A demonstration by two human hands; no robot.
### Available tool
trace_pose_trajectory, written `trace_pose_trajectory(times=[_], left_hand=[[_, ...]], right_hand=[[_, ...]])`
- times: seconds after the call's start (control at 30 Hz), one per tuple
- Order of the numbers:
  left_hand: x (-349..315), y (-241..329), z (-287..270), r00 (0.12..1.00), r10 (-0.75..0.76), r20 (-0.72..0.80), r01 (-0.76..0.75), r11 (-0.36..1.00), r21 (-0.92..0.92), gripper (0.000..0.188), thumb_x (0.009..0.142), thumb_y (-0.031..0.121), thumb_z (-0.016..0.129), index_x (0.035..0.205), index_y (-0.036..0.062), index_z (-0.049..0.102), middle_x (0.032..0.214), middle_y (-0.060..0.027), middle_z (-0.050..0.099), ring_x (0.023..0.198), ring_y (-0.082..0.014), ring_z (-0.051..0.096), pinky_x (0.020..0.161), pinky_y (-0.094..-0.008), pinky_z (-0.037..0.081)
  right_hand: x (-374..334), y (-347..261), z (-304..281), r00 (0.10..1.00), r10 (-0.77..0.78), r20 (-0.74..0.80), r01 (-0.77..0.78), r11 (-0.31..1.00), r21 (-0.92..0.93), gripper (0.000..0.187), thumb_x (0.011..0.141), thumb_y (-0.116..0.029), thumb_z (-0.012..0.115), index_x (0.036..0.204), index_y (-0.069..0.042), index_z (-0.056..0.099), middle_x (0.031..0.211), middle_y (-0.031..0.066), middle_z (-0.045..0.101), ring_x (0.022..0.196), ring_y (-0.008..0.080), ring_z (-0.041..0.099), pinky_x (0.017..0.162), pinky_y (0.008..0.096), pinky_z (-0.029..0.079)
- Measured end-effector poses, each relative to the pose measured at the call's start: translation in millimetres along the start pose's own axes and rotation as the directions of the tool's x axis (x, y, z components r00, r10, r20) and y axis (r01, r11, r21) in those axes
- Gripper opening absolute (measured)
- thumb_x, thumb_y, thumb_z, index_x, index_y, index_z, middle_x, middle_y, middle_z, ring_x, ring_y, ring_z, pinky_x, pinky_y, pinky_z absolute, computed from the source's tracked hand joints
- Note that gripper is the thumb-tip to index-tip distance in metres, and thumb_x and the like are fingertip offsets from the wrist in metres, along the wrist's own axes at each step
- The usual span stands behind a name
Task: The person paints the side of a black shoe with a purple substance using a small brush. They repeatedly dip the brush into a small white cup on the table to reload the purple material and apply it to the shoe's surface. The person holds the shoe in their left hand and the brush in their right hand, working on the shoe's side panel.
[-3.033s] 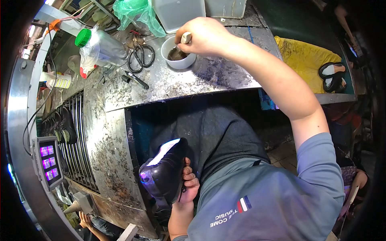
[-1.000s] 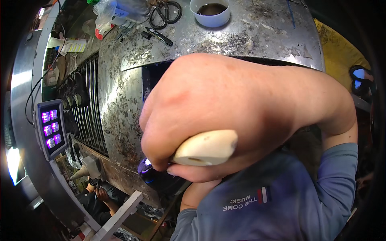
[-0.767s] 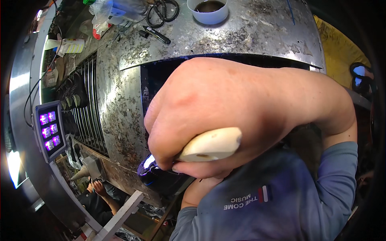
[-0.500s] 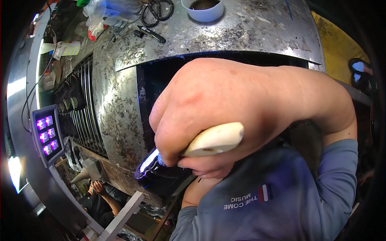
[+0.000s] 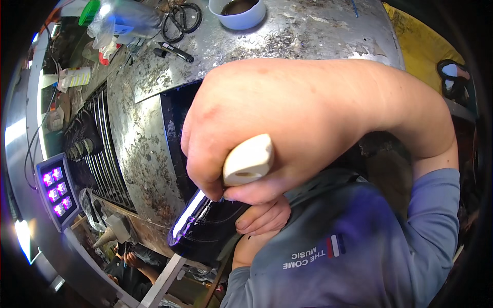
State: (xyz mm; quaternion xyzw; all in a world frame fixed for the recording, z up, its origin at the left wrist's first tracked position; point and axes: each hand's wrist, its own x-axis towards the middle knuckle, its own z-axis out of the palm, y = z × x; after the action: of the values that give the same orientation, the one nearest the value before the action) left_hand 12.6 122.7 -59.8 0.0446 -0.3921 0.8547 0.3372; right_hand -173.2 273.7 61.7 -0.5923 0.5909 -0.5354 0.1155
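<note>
My right hand point(image 5: 231, 118) is closed round a brush with a cream handle point(image 5: 249, 160). The handle's end points up from my fist, and the bristles are hidden below it. Under that fist is a black shoe point(image 5: 213, 233) with visible stitching. A strip along the shoe's edge glows bright white to violet. My left hand point(image 5: 267, 215) grips the shoe close to my body, its fingers curled against the dark upper. Both hands nearly meet over the shoe, in front of the metal bench point(image 5: 146, 138).
A purple-lit lamp panel point(image 5: 56, 191) stands at left, beside a barred rack point(image 5: 105, 154) with black shoes point(image 5: 84, 136). Across the bench lie black scissors point(image 5: 181, 23), a marker point(image 5: 177, 52) and a white bowl point(image 5: 241, 20) of dark liquid. Another person's hand point(image 5: 134, 260) shows lower left.
My right fist has moved slightly left and the brush handle has tipped more upright. More of the shoe and my left fingers shows. The blue bristles seen before are hidden. The view has shifted.
</note>
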Motion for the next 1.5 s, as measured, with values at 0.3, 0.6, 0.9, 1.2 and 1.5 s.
trace_pose_trajectory(times=[0.3, 0.6, 0.9, 1.2, 1.5], left_hand=[[-0.4, 3.3, -2.7, 0.999, -0.025, 0.045, 0.024, 1.0, 0.018, 0.027, 0.102, 0.01, 0.051, 0.125, -0.0048, 0.054, 0.087, -0.0208, 0.076, 0.07, -0.0251, 0.075, 0.058, -0.029, 0.06], [-7.7, 9.0, 3.0, 0.996, -0.035, 0.076, 0.028, 0.995, 0.098, 0.025, 0.103, 0.009, 0.051, 0.123, -0.005, 0.052, 0.09, -0.0219, 0.076, 0.068, -0.0257, 0.075, 0.057, -0.0299, 0.06], [-59.3, 54.8, 105.5, 0.954, 0.144, -0.263, 0.053, 0.782, 0.621, 0.049, 0.096, 0.026, 0.068, 0.129, -0.0057, 0.05, 0.094, -0.0184, 0.074, 0.077, -0.0254, 0.073, 0.069, -0.0337, 0.061], [-27.4, 69.1, 309.1, 0.28, 0.955, -0.092, 0.939, -0.253, 0.234, 0.055, 0.078, 0.033, 0.086, 0.114, -0.0041, 0.068, 0.103, -0.0091, 0.074, 0.09, -0.0178, 0.07, 0.086, -0.0317, 0.055], [6.4, 193.6, 424.4, 0.243, 0.905, 0.349, 0.905, -0.082, -0.418, 0.068, 0.069, 0.034, 0.091, 0.116, -0.0078, 0.067, 0.095, -0.015, 0.075, 0.078, -0.0189, 0.073, 0.071, -0.0319, 0.057]], right_hand=[[-13.8, 8.7, -5.0, 0.996, 0.036, -0.087, -0.031, 0.998, 0.055, 0.011, 0.073, -0.008, 0.073, 0.083, -0.004, 0.072, 0.077, 0.0102, 0.07, 0.075, 0.0297, 0.068, 0.07, 0.0392, 0.053], [-38.1, 14.2, -25.5, 0.97, 0.224, -0.091, -0.222, 0.974, 0.038, 0.016, 0.08, -0.015, 0.078, 0.088, -0.001, 0.075, 0.079, 0.0109, 0.072, 0.072, 0.0246, 0.07, 0.068, 0.0345, 0.055], [-69.7, 9.0, -42.9, 0.878, 0.381, -0.291, -0.338, 0.922, 0.188, 0.026, 0.084, -0.022, 0.081, 0.099, -0.002, 0.077, 0.092, 0.0086, 0.076, 0.084, 0.0156, 0.07, 0.078, 0.0288, 0.055], [-80.2, 7.9, -36.7, 0.847, 0.354, -0.396, -0.327, 0.935, 0.136, 0.02, 0.077, -0.013, 0.081, 0.092, -0.002, 0.078, 0.087, 0.0102, 0.074, 0.08, 0.0191, 0.07, 0.073, 0.0316, 0.054], [-89.5, 9.1, -44.4, 0.786, 0.411, -0.463, -0.403, 0.907, 0.121, 0.022, 0.073, -0.015, 0.081, 0.09, -0.002, 0.077, 0.083, 0.0105, 0.075, 0.074, 0.0211, 0.07, 0.069, 0.0314, 0.053]])
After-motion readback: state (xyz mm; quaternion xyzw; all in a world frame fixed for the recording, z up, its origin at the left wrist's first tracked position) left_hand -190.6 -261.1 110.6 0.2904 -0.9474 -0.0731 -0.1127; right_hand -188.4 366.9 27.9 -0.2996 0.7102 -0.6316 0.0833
